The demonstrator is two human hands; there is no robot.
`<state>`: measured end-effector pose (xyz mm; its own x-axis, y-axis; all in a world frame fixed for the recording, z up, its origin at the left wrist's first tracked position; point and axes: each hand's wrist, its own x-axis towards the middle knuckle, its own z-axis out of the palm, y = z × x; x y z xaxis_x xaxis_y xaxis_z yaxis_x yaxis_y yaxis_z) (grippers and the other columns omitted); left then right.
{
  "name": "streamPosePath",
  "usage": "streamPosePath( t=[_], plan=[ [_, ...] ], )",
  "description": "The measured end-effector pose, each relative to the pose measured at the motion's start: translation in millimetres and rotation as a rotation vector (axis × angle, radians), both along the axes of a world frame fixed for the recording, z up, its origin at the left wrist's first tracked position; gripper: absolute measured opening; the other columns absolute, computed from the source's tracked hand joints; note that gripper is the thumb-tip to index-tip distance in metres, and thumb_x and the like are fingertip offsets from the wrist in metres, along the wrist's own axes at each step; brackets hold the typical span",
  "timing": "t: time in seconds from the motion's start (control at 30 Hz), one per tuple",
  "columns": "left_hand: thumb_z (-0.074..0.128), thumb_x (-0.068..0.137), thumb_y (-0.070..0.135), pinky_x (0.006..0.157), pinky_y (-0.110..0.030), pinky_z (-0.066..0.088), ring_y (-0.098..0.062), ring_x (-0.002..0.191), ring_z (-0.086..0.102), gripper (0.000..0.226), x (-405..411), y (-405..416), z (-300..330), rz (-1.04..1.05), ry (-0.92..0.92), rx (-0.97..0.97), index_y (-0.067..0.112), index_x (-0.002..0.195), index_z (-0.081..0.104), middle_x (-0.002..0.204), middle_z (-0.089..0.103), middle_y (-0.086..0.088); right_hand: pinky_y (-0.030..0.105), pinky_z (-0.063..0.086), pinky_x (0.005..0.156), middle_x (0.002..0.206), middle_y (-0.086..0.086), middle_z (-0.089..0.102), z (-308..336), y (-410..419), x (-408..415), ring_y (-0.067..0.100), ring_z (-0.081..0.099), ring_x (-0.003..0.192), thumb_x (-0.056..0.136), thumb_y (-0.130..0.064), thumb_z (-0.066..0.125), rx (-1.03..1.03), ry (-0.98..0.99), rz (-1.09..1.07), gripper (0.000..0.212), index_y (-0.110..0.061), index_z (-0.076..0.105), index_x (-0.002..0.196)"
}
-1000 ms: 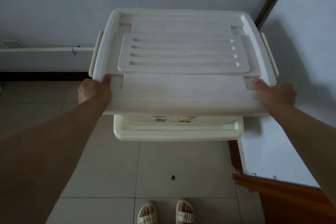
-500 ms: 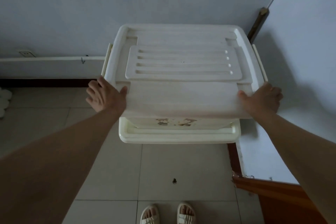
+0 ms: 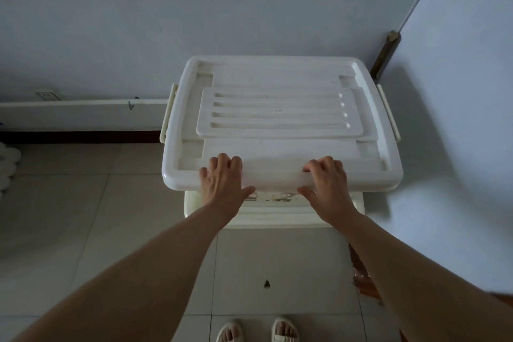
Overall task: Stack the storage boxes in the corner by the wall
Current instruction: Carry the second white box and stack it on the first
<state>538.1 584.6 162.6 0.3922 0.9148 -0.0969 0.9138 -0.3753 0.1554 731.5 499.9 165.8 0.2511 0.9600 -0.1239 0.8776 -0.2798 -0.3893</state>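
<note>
A white storage box with a ridged lid rests on top of a cream storage box in the corner where the back wall meets the right wall. The upper one is wider and hides most of the lower one; only the lower box's front rim shows. My left hand and my right hand sit side by side on the middle of the upper box's front rim. On both hands the fingers curl over the top and the thumb lies under the rim.
A dark pole leans in the corner behind the boxes. White trunking and a dark baseboard run along the back wall. A white fluffy object lies at the far left. Brown woodwork stands right of my sandalled feet.
Both hands left the upper box's front corners and came together at the middle of its front rim. The box sits farther back over the lower one.
</note>
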Motion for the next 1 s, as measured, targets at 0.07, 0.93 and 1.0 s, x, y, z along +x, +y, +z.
streamPosePath(
  t=[0.07, 0.93, 1.0],
  plan=[
    [0.064, 0.08, 0.05, 0.093, -0.035, 0.034, -0.023, 0.109, 0.042, 0.05, 2, 1, -1, 0.008, 0.021, -0.003, 0.019, 0.115, 0.046, 0.117, 0.045, -0.003, 0.034, 0.03, 0.097, 0.11, 0.01, 0.047, -2, 3, 3, 0.026, 0.041, 0.106, 0.076, -0.054, 0.058, -0.006, 0.027, 0.0, 0.058, -0.008, 0.057, 0.112],
    [0.061, 0.078, 0.058, 0.111, -0.046, 0.018, -0.027, 0.14, 0.018, 0.087, 28, -41, 67, 0.013, 0.121, -0.18, 0.019, 0.144, 0.02, 0.153, 0.02, -0.005, 0.039, 0.022, 0.111, 0.146, 0.009, 0.018, 50, -28, 17, 0.029, 0.018, 0.134, 0.066, -0.057, 0.072, -0.123, -0.019, 0.042, 0.1, -0.018, 0.023, 0.144],
    [0.061, 0.078, 0.058, 0.113, -0.047, 0.015, -0.027, 0.143, 0.012, 0.089, 34, -47, 77, -0.018, 0.116, -0.203, 0.019, 0.146, 0.017, 0.156, 0.016, -0.004, 0.04, 0.021, 0.112, 0.148, 0.009, 0.015, 61, -38, 19, 0.029, 0.015, 0.136, 0.065, -0.057, 0.072, -0.121, -0.015, 0.021, 0.102, -0.018, 0.021, 0.145]
  ],
)
